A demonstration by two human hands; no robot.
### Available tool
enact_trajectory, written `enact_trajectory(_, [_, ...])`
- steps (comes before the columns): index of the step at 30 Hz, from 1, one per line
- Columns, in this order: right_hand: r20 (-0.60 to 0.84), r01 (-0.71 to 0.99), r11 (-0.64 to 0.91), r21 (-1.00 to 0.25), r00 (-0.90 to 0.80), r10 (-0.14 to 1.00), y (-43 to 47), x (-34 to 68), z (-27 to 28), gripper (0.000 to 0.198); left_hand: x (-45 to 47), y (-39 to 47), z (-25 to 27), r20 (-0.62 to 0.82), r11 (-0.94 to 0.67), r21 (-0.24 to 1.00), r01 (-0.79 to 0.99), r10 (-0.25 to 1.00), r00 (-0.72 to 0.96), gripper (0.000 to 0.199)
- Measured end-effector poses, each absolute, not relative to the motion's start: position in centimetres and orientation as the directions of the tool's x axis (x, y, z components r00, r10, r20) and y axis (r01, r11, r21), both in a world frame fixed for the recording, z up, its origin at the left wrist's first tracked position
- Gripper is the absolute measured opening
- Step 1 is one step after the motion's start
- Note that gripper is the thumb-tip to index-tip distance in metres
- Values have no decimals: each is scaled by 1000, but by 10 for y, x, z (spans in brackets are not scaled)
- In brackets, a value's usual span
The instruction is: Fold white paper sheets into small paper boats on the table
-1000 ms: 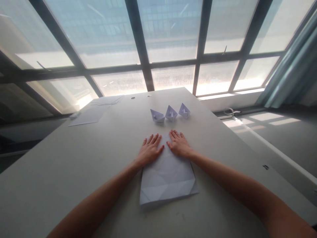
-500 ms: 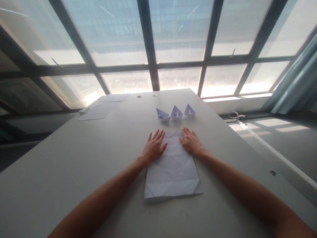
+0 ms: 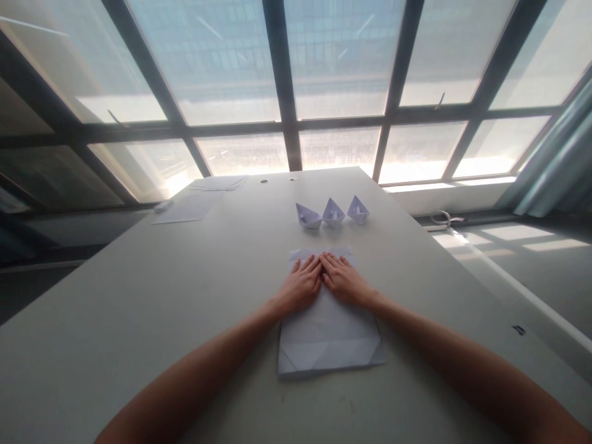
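Note:
A creased sheet of white paper (image 3: pixel 329 342) lies on the white table in front of me, its near edge slightly raised. Flat on its far half rests my left hand (image 3: pixel 303 282), fingers stretched out. My right hand (image 3: pixel 345 279) lies flat beside it, and the fingertips of both meet near the sheet's middle line. Part of the paper is hidden beneath the hands. Just beyond the sheet stand three folded paper boats (image 3: pixel 333 213) in a row.
Flat white sheets (image 3: pixel 182 206) lie at the table's far left. Round holes (image 3: pixel 263 181) are set in the tabletop (image 3: pixel 139 296) near its far edge. A small dark mark (image 3: pixel 518 330) shows at the right. Large windows and a curtain (image 3: pixel 548 166) stand beyond.
Both hands have slid inward across the paper from its side edges until they meet in the middle. The paper boats stay where they were; the view has shifted slightly.

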State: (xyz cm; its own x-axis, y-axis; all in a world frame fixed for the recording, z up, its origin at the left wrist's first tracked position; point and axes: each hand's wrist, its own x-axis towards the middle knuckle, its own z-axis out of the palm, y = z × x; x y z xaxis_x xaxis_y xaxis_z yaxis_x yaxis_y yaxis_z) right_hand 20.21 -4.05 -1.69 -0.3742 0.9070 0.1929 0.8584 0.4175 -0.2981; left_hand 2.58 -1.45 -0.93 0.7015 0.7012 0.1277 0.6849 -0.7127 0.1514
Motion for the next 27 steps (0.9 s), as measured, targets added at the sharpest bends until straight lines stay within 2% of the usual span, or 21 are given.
enact_trajectory(6, [137, 928, 282, -245, -255, 957, -31, 224, -16, 60, 23, -14, -7, 112, -708, 146, 691, 706, 699, 57])
enact_trajectory(13, [194, 962, 155, -225, -112, 975, -31, 234, -13, 56, 20, -15, -4, 119, -719, 143, 680, 695, 709, 57])
enact_trajectory(15, [257, 950, 217, -225, -157, 954, -35, 229, -8, 54, 21, -15, -4, 122, -717, 147, 681, 696, 707, 56])
enact_trajectory(17, [301, 907, 352, -233, -277, 913, -40, 221, -3, 54, 21, -16, -4, 129, -715, 157, 681, 698, 704, 55])
enact_trajectory(19, [286, 837, 482, -258, -410, 866, -45, 212, 0, 56, 22, -16, -4, 132, -710, 170, 683, 703, 699, 54])
enact_trajectory(21, [240, 785, 549, -288, -496, 835, -48, 206, 0, 57, 22, -16, -4, 127, -704, 179, 688, 710, 693, 53])
enact_trajectory(23, [195, 784, 544, -300, -508, 839, -48, 204, -2, 58, 22, -15, -5, 120, -706, 181, 684, 707, 697, 52])
enact_trajectory(27, [147, 863, 427, -270, -401, 904, -42, 212, -9, 58, 21, -12, -7, 116, -714, 175, 678, 699, 706, 53])
